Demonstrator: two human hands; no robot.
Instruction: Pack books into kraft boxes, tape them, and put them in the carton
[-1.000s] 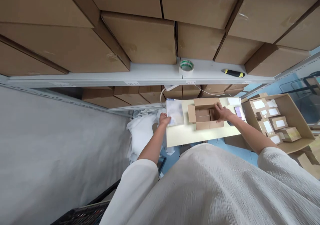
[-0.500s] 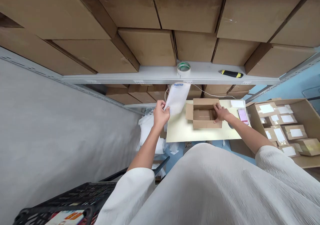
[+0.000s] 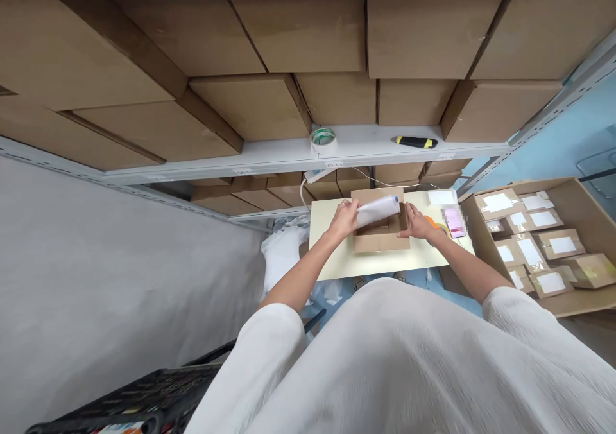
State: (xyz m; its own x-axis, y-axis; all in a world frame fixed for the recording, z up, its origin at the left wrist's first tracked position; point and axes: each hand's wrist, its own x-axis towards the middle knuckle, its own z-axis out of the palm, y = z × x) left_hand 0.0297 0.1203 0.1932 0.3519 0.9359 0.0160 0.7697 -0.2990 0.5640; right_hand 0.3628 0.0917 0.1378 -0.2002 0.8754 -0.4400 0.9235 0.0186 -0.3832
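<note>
An open cardboard box (image 3: 381,244) stands on the pale yellow tabletop (image 3: 337,267). My left hand (image 3: 343,219) is closed on the near end of a white wrapped packet (image 3: 378,211) with a small blue mark at its far end. The packet lies slantwise over the box opening, partly hiding the inside. At the box's right wall, my right hand (image 3: 414,222) grips the edge, thumb toward the near side. An orange and yellow tape roll (image 3: 439,225) sits just beyond that hand, partly covered by the wrist.
A phone (image 3: 454,222) and white labels (image 3: 442,197) lie at the table's right. A large carton (image 3: 590,228) holds several small labelled boxes. Overhead, a shelf (image 3: 366,133) bears cartons, a tape roll (image 3: 323,138) and a utility knife (image 3: 416,142). White bags (image 3: 282,257) are left; a black crate (image 3: 139,395) lower left.
My left hand has brought the packet right and down, from upright beside the box to lying over its opening. My right hand stays at the box's right wall. The view has shifted slightly.
</note>
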